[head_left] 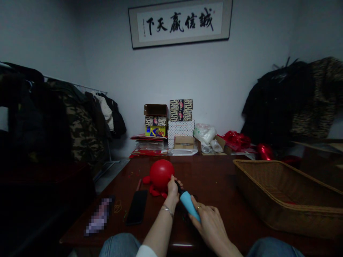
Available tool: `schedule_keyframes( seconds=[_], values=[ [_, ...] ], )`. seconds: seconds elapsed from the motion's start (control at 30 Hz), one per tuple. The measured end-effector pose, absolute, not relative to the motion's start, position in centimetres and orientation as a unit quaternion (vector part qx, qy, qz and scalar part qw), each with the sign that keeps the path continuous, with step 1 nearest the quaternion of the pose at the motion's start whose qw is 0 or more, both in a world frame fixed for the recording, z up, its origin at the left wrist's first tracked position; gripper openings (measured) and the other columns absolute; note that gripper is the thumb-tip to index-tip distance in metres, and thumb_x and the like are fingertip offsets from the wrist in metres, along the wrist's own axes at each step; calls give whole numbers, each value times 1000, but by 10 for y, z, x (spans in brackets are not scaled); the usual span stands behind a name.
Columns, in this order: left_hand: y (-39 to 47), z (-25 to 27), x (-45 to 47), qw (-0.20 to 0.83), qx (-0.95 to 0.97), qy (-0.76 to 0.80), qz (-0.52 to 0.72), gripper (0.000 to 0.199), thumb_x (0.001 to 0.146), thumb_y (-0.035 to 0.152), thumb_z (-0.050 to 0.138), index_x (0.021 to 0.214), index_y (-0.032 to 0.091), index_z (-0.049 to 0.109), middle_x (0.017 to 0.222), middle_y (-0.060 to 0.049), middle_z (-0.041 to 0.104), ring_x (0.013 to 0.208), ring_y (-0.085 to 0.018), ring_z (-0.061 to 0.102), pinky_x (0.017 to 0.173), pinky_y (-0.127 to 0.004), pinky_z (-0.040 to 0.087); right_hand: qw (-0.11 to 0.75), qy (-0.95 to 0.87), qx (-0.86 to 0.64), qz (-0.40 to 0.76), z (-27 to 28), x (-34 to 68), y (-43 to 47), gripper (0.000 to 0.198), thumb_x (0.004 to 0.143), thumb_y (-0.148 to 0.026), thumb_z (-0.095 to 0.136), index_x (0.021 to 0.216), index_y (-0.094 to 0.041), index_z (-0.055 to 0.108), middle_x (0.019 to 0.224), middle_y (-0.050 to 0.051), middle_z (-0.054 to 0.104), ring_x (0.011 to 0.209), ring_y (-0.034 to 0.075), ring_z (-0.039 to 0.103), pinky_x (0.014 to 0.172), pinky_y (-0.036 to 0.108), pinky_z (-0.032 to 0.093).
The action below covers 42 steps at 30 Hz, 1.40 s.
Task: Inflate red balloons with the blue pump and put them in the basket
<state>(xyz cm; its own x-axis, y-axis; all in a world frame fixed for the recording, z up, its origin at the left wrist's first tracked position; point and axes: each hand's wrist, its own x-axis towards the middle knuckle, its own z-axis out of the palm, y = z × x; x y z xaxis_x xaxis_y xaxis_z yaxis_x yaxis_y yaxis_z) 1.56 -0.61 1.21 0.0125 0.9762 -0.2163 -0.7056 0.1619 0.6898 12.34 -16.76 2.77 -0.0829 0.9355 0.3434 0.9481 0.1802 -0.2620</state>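
My left hand (173, 187) is closed at the near side of a round, inflated red balloon (162, 173), its fingers around the spot where the balloon meets the black end of a hand pump. My right hand (207, 217) wraps the light blue barrel of that hand pump (189, 205), which slants from lower right up toward the balloon. Smaller red balloon pieces (155, 192) lie against the big balloon's left and lower sides. The balloon's neck and the pump's tip are hidden by my left fingers.
A black phone (137, 207) lies left of my left forearm, near yellow rubber bands (117, 206) and a blurred-out item (99, 217). A wicker basket (270, 192) stands on the right of the table (211, 175). Boxes (181, 128) are stacked behind; coats (80, 121) hang left.
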Motion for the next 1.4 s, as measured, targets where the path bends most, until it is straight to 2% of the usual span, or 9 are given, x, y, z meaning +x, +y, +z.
schedule_keyframes(
  seconds=[0.17, 0.5, 0.83, 1.0, 1.13, 1.4],
  values=[
    [-5, 13, 16, 679, 201, 343, 617, 38, 80, 54, 52, 69, 20, 38, 48, 6, 38, 36, -7, 37, 38, -19, 26, 232, -740, -631, -31, 27, 124, -173, 48, 85, -28, 46, 132, -20, 45, 101, 7, 68, 91, 21, 62, 81, 33, 37],
    [-3, 17, 6, 669, 207, 331, 632, 31, 87, 44, 44, 68, 20, 39, 50, 5, 40, 37, -7, 38, 37, -18, 26, 252, -763, -590, -75, 2, 153, -195, 53, 81, -34, 53, 134, -27, 43, 112, 5, 66, 93, 21, 64, 81, 34, 42],
    [8, 20, -1, 663, 203, 316, 647, 35, 86, 48, 47, 67, 19, 39, 49, 5, 38, 38, -7, 38, 37, -18, 26, 266, -780, -554, -116, -26, 187, -213, 64, 78, -35, 59, 137, -34, 36, 116, 0, 64, 92, 23, 66, 79, 37, 47],
    [10, 20, -1, 670, 204, 307, 644, 37, 82, 51, 51, 68, 20, 39, 50, 5, 39, 38, -7, 38, 37, -18, 28, 278, -783, -542, -124, -24, 186, -211, 66, 78, -34, 58, 139, -34, 32, 112, -1, 66, 89, 21, 66, 77, 35, 48],
    [8, 23, -2, 663, 205, 314, 648, 37, 82, 52, 51, 69, 20, 39, 50, 5, 40, 39, -8, 39, 38, -18, 29, 275, -783, -545, -119, -16, 180, -208, 60, 79, -33, 57, 136, -33, 39, 112, 1, 66, 91, 21, 66, 79, 34, 47],
    [-4, 26, 3, 677, 213, 320, 628, 33, 88, 43, 43, 67, 19, 39, 48, 4, 41, 38, -8, 39, 38, -19, 28, 256, -763, -591, -59, 14, 153, -193, 49, 84, -33, 49, 133, -27, 44, 112, 4, 66, 94, 20, 63, 85, 34, 40]
  ],
)
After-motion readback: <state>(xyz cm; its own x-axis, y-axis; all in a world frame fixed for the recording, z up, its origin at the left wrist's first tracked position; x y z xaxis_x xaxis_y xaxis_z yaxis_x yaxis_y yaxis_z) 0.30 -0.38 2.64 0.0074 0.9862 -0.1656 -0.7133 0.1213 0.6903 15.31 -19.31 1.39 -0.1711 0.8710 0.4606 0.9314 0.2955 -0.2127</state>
